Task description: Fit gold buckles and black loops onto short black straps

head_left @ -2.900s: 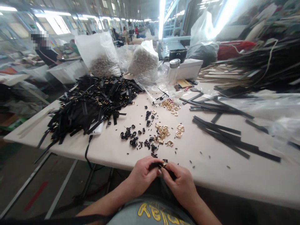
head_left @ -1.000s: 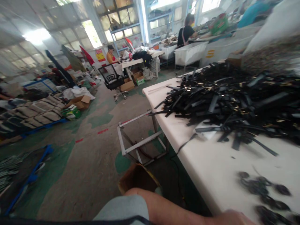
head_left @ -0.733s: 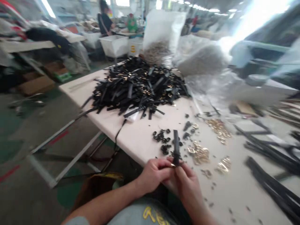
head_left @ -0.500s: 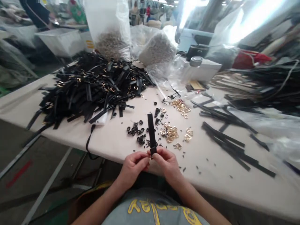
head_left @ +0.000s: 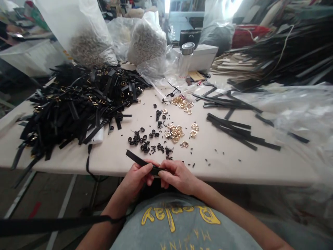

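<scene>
Pinching a flat black strip (head_left: 137,159) in closed left hand (head_left: 136,176) and right hand (head_left: 178,176), by the pale table (head_left: 234,163)! Outward: square gold metal buckles (head_left: 177,132), one o'clock; buckled black-strap heap (head_left: 78,100), ten o'clock, seemingly done; loose black strips (head_left: 231,132), two o'clock, seemingly unfinished.

Upside down in the view, bold yellow-outlined lettering (head_left: 170,220) on the near grey fabric T-shirt (head_left: 156,233) reads "Replay". Nearer still, thin yellow capitals (head_left: 206,234) show "MA"; the rest is unclear. A small blurred orange mark (head_left: 67,54) at far left is unreadable.
</scene>
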Demonstrator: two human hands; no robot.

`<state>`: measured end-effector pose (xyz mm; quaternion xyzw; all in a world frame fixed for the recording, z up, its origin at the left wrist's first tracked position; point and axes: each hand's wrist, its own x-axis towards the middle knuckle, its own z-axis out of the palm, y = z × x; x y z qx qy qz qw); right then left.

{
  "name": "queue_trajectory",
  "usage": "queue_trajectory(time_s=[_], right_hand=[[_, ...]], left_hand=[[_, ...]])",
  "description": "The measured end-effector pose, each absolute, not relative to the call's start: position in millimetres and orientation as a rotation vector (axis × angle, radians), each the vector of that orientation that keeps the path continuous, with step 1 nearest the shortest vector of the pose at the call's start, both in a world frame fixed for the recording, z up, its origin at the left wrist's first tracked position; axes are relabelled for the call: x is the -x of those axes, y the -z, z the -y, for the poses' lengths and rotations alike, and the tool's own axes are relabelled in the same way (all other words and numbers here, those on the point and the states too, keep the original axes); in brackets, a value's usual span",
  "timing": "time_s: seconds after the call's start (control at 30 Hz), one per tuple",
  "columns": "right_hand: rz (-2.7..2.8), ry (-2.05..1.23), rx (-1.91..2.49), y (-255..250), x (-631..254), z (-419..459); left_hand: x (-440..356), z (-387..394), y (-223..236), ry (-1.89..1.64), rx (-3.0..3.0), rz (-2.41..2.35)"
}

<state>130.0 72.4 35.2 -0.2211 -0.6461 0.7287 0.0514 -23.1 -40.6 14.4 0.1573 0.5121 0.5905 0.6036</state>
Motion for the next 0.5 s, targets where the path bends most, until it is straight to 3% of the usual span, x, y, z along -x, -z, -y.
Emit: queue_trajectory(time_s=[0.23,0.5], right_hand=[[1.784,-2.285,0.714,-31,-131,-69],[1.720,-2.350,0.806,-21,-138,-68]], left_hand=[[0,43,-9,-1.561,-0.071,-1.005],[0,54,-10,-1.429,-0.466,-1.487]])
